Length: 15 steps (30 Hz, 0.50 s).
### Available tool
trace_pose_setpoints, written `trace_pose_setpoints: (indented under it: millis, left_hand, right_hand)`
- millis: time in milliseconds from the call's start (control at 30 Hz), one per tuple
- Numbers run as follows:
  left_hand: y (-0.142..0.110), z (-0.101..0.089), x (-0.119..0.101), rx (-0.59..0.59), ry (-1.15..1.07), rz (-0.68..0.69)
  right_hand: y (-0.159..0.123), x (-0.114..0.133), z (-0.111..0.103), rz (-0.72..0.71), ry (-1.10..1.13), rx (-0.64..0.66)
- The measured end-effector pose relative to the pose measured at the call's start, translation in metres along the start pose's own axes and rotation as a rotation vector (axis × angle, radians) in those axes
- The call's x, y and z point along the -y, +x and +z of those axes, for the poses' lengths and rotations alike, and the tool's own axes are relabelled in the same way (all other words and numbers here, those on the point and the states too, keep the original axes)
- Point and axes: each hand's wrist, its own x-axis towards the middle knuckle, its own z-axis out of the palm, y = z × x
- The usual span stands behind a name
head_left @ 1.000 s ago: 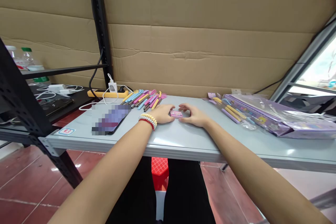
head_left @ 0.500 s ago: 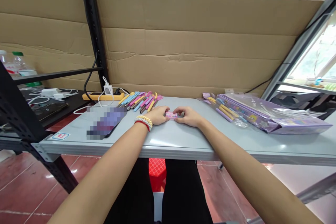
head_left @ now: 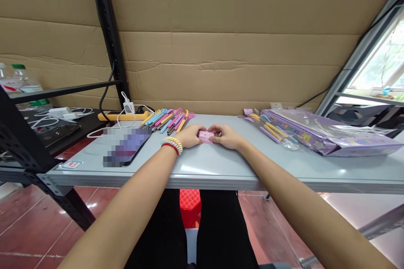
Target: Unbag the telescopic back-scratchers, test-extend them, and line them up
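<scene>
Between my two hands, over the middle of the grey table point(head_left: 208, 168), is a small flat pink printed piece point(head_left: 206, 135), perhaps a card or packet; its exact kind is too small to tell. The fingers of my left hand point(head_left: 190, 135) are closed on its left end, and a beaded bracelet and red band circle that wrist. My right hand point(head_left: 224, 136) pinches the right end between thumb and curled fingers. Just beyond my left hand lies a pile of pens point(head_left: 168, 119) in blue, pink and yellow with hand-shaped tops.
Left of my forearm lies a phone point(head_left: 131, 147), partly pixelated. A yellow power strip point(head_left: 121, 116) with a white charger sits behind it. To the right are bagged pens point(head_left: 271, 129) and a purple box point(head_left: 328, 134) in clear wrap. Cardboard point(head_left: 236, 50) walls the back.
The pink piece now shows more of its face toward me, as if tilted up slightly. Both hands keep hold at nearly the same place; the camera view has shifted a little.
</scene>
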Motion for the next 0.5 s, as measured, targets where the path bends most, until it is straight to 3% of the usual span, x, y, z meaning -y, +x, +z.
trace_pose_setpoints:
  millis: [233,400,500]
  left_hand:
    - [0.0004,0.0004,0.0014,-0.044,-0.168,-0.039]
    - [0.0051,0.0044,0.0056,-0.213,-0.187,0.033]
    - [0.0048,0.006,0.0064,-0.204,-0.164,0.039]
  right_hand:
    - [-0.003,0.0072,0.0011,-0.027,0.085,-0.012]
    - [-0.0043,0.0081,0.0011,-0.111,0.022,-0.139]
    - [-0.0039,0.0066,0.0003,-0.108,-0.049,-0.179]
